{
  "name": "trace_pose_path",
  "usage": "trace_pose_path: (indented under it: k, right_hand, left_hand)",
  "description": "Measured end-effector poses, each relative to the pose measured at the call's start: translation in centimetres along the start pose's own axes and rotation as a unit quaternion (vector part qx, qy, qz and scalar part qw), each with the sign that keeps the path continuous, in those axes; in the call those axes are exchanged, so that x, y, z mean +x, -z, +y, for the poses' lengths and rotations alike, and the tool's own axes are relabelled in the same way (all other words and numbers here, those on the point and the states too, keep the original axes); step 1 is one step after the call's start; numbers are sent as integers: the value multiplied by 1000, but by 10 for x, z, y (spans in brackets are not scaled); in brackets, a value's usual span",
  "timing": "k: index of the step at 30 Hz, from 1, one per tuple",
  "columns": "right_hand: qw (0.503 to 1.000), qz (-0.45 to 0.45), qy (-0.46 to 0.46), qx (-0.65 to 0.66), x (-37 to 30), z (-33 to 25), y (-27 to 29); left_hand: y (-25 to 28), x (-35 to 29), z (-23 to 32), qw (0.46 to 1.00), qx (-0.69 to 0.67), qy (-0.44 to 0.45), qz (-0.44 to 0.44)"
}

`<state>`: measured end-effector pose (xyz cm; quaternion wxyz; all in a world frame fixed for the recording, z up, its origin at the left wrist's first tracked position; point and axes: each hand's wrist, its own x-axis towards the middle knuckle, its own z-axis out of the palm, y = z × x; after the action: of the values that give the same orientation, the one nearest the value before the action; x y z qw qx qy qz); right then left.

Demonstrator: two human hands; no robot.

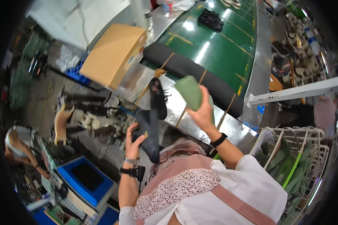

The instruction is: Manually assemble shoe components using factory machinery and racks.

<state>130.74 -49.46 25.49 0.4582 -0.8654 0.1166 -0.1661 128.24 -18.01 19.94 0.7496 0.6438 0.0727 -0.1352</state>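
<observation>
Flowered apron cloth (pixel 176 183) is lying nearest. Near a metal bench (pixel 233 129), the left hand (pixel 133 145) is clasping a black shoe (pixel 150 137), the right hand (pixel 202 112) a green block (pixel 189 92), fingers curling around, probably for steadiness.

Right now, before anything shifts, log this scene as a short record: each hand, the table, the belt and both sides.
Left hand: grips a dark shoe
Right hand: holds a green piece, raised above the table
Metal table: black laced shoe on it
Green belt: black shoes farther along; black roll across its near end
Left side: cardboard box; another person near a blue machine
Right side: white rack holding green pieces
</observation>
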Motion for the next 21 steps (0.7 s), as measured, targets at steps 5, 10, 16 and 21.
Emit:
trace_pose_path:
  k: [5, 10, 16, 21]
  right_hand:
    - [969, 156, -93, -169, -13, 136, 74]
    - [963, 38, -205, -170, -60, 189, 53]
    - [987, -4, -49, -156, -62, 152, 15]
    - [969, -35, -53, -237, -43, 103, -9]
  left_hand:
    - [-112, 129, 34, 915, 392, -69, -69]
    - [-155, 198, 1, 622, 754, -137, -160]
    - [-114, 239, -26, 697, 649, 18, -305]
    - [-128, 276, 1, 834, 494, -57, -241]
